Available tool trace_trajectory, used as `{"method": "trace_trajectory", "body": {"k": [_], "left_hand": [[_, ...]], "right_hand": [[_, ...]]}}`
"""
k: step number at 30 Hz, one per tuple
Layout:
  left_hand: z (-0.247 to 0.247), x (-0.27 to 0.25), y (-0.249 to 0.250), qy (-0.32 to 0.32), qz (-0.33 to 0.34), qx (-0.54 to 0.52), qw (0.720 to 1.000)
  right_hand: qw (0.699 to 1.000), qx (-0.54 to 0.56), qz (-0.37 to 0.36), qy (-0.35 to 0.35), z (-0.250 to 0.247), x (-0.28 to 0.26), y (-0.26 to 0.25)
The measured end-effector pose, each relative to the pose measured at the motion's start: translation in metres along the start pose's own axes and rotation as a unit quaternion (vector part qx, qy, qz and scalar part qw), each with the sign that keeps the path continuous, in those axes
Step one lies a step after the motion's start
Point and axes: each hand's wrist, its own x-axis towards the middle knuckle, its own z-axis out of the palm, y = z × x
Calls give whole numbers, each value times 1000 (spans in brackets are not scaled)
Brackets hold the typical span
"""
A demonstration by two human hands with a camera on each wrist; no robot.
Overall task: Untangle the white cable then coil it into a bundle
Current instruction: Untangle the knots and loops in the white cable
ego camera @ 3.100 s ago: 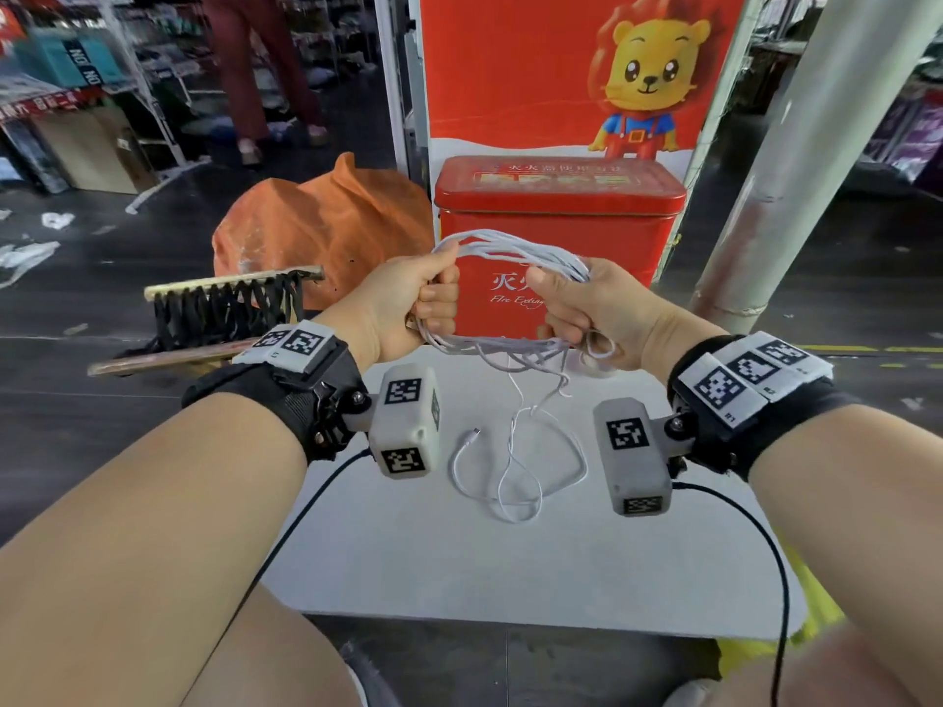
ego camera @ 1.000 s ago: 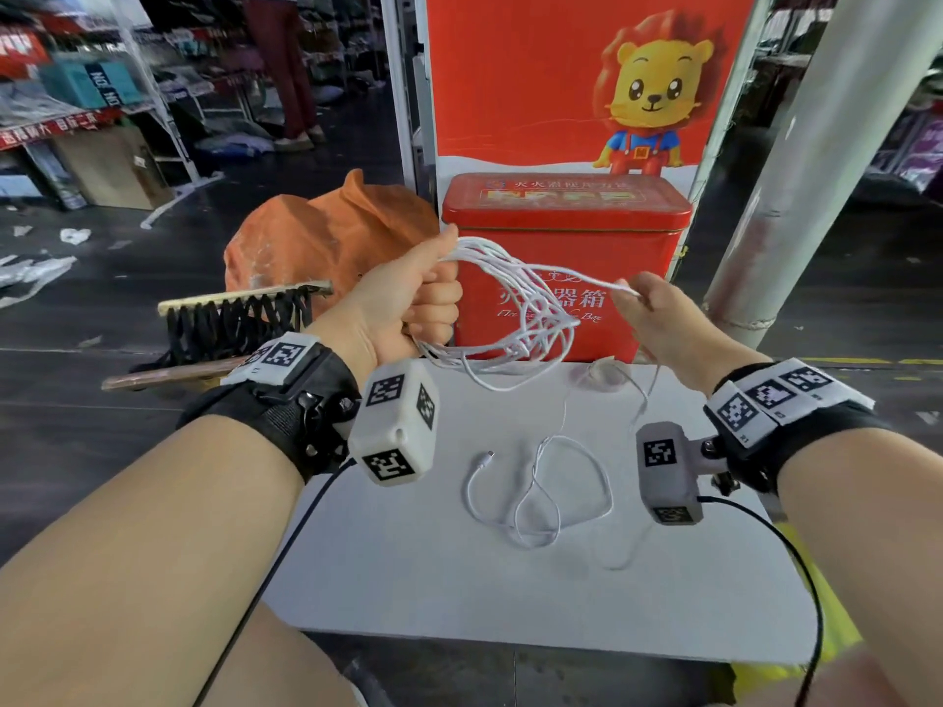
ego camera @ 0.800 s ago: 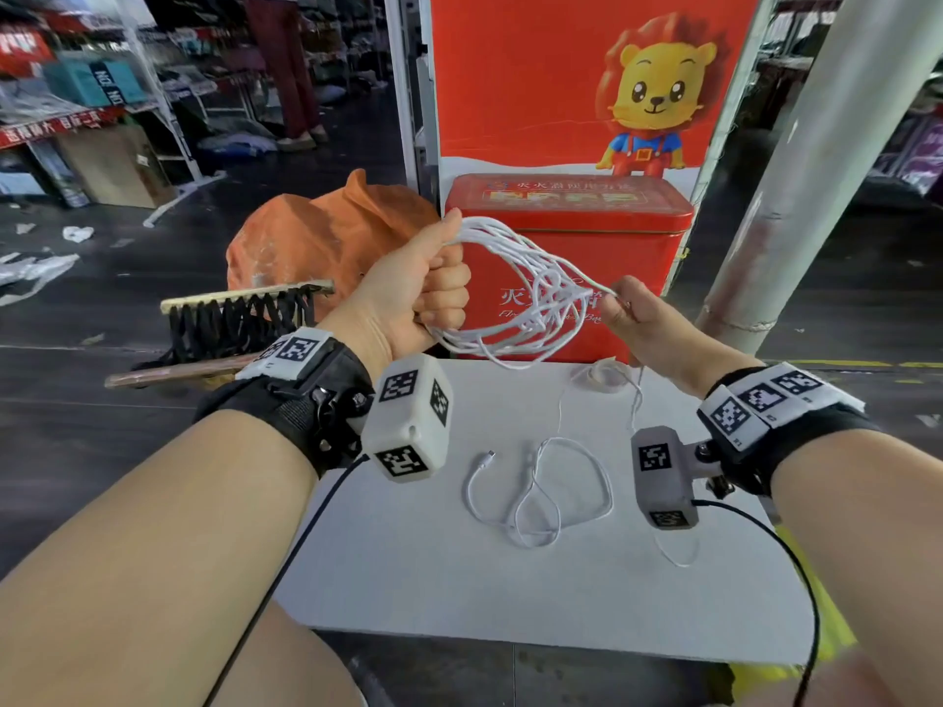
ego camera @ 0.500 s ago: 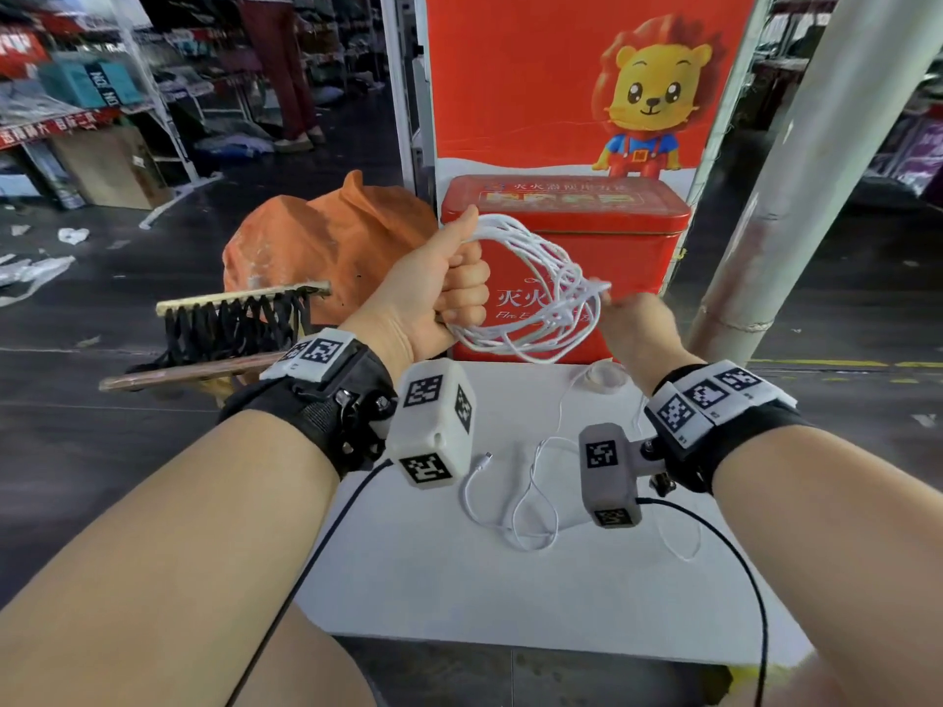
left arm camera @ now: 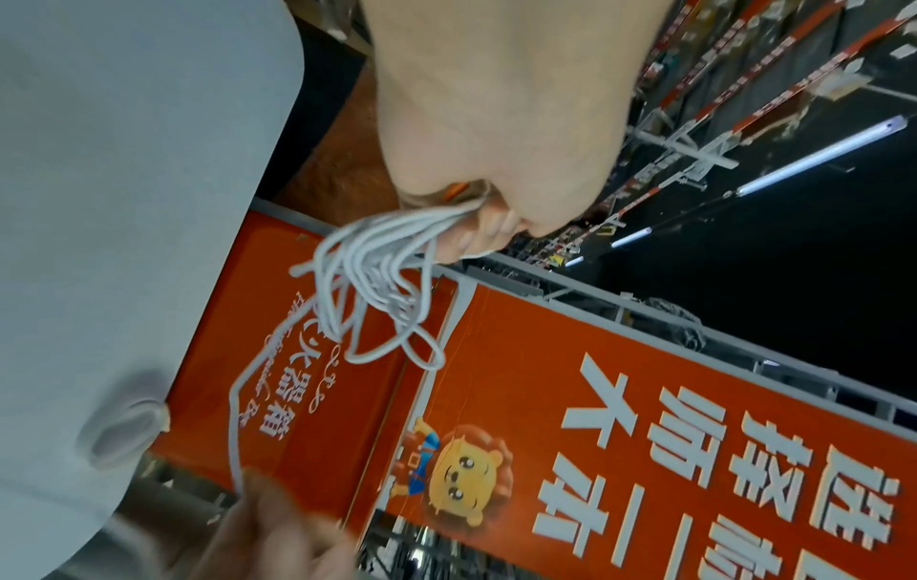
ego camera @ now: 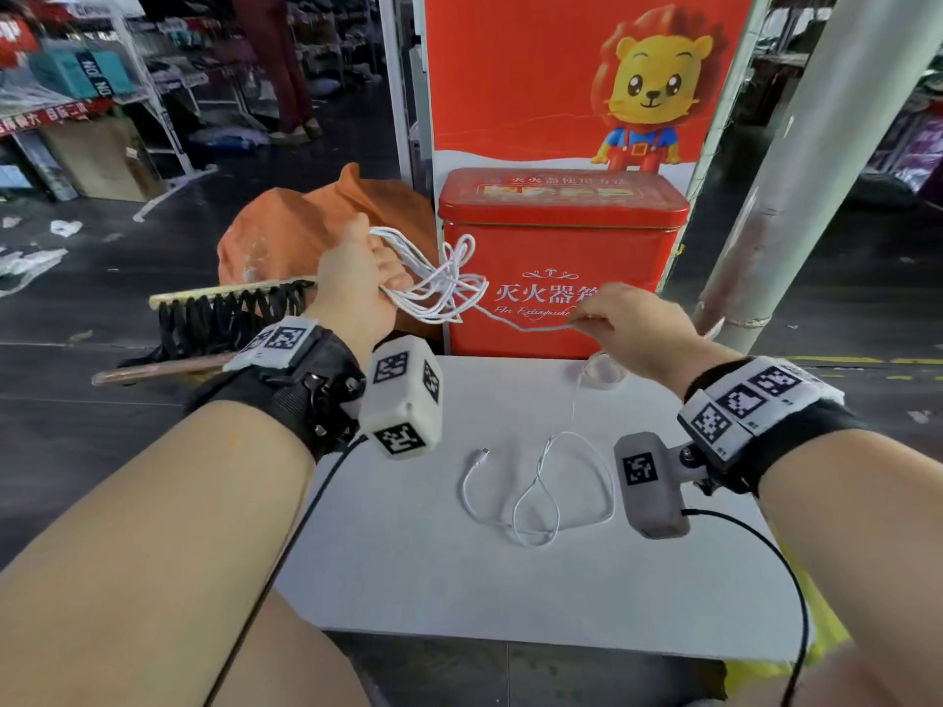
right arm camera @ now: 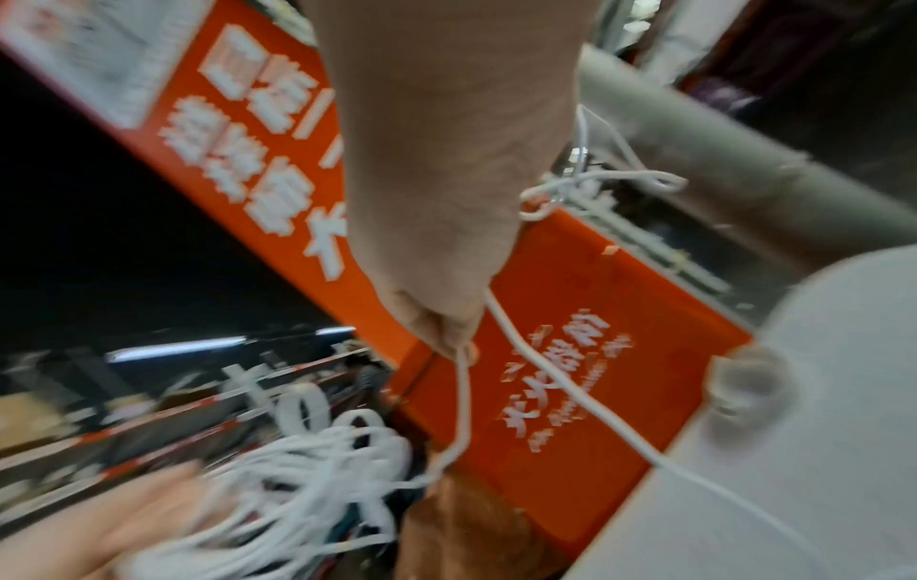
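My left hand is raised in front of the red tin and grips a bunch of loops of the white cable; in the left wrist view the loops hang out of the fist. My right hand pinches a single strand that runs taut from the bunch to its fingers. From there the cable drops to the white table, where its loose tail lies in a couple of loops ending in a small plug.
A red tin box stands at the table's far edge with a red lion poster behind it. An orange bag and a black-bristled brush sit to the left. A grey pillar rises at right. A small clear cup stands near the tin.
My right hand has let go of the bunch and moved right and down, drawing one strand out. My left hand has shifted left with the loops.
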Motion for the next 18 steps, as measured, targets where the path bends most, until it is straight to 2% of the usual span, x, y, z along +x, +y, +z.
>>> {"method": "trace_trajectory", "body": {"k": [3,7,13,15,18], "left_hand": [[7,-6,-7,-33,-29,24,999],[13,-14,-12,-65,-84,18,994],[21,-23,-21,-58,-115,82,988],[22,-25,-25,-67,-136,137,979],[23,-26,-31,-93,-152,254,951]], "right_hand": [[988,-138,-72,14,-14,0,-25],[960,-220,-174,-5,-14,1,-52],[951,-69,-301,12,-12,3,-65],[948,-36,-317,8,-12,1,-69],[949,23,-315,-1,-15,-5,-75]]}}
